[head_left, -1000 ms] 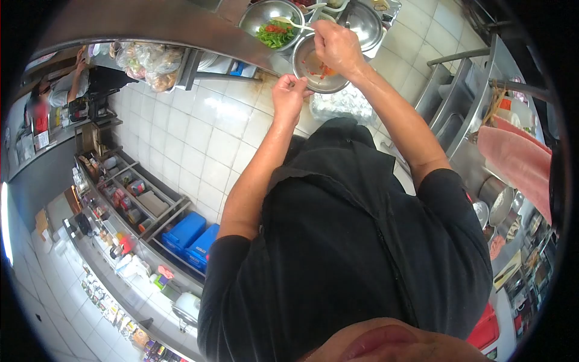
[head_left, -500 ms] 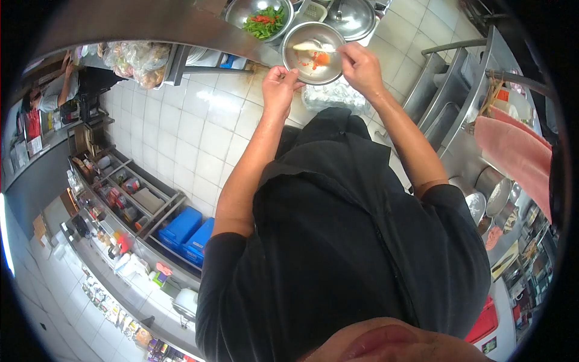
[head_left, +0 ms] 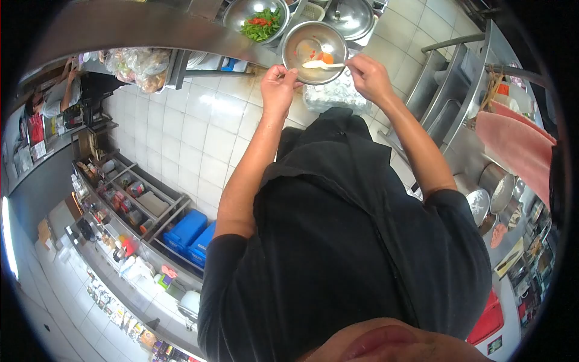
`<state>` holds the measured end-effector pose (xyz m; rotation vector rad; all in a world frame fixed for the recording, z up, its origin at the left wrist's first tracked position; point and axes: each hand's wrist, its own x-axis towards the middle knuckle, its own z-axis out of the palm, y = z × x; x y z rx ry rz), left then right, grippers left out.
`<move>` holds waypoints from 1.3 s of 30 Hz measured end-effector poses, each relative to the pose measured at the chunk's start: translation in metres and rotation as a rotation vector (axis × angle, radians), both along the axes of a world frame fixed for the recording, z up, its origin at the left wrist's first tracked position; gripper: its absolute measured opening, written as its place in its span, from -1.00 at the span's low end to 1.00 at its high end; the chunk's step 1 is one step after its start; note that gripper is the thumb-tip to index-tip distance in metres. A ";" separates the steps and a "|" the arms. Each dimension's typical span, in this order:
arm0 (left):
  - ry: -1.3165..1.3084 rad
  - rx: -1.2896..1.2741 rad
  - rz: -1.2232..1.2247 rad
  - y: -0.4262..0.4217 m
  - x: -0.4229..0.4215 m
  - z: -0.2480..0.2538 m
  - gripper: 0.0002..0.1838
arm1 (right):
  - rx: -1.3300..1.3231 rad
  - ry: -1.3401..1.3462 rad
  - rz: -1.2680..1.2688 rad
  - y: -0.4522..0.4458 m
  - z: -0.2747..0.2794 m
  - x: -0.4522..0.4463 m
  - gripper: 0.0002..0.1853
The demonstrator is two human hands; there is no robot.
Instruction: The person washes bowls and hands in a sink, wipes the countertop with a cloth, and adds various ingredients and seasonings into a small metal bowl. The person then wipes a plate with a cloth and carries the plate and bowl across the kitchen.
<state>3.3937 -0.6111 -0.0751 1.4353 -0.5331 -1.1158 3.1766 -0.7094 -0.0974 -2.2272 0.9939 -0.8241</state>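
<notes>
While the white spoon [head_left: 315, 64] lies left to right across the near part of the metal bowl [head_left: 292, 53], head leftward, orange food [head_left: 326, 57] sits just beyond. Another bowl [head_left: 233, 19], holding greens [head_left: 261, 25], stands far left; a round metal vessel [head_left: 353, 20], far right. The right hand [head_left: 370, 77] pinches the spoon's handle; the left hand's [head_left: 278, 92] fingers grip the near-left rim.

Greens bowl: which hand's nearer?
Left. The left hand is at the mixing bowl's rim, below the greens bowl in view; the right hand, holding the spoon, is farther off, at the mixing bowl's right.
</notes>
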 end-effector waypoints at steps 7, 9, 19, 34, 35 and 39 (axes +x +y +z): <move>-0.044 0.026 0.062 0.003 -0.001 0.000 -0.87 | 0.044 -0.160 -0.250 -0.010 -0.002 -0.004 -0.89; -0.064 -0.024 0.050 0.003 -0.002 -0.004 -0.88 | -0.020 -0.145 -0.160 0.001 -0.013 0.000 -0.89; -0.116 -0.048 0.043 0.002 -0.001 -0.004 -0.88 | -0.043 -0.123 -0.259 0.011 -0.018 0.000 -0.88; -0.176 0.005 0.020 0.008 0.006 -0.011 -0.89 | 1.245 -0.440 -0.221 0.059 -0.014 0.027 -0.90; -0.151 0.021 0.030 0.009 0.006 -0.012 -0.89 | 1.292 -0.448 -0.226 0.060 -0.011 0.029 -0.90; -0.093 0.059 0.055 0.012 0.004 -0.010 -0.89 | 1.506 -0.559 -0.202 0.063 -0.008 0.031 -0.90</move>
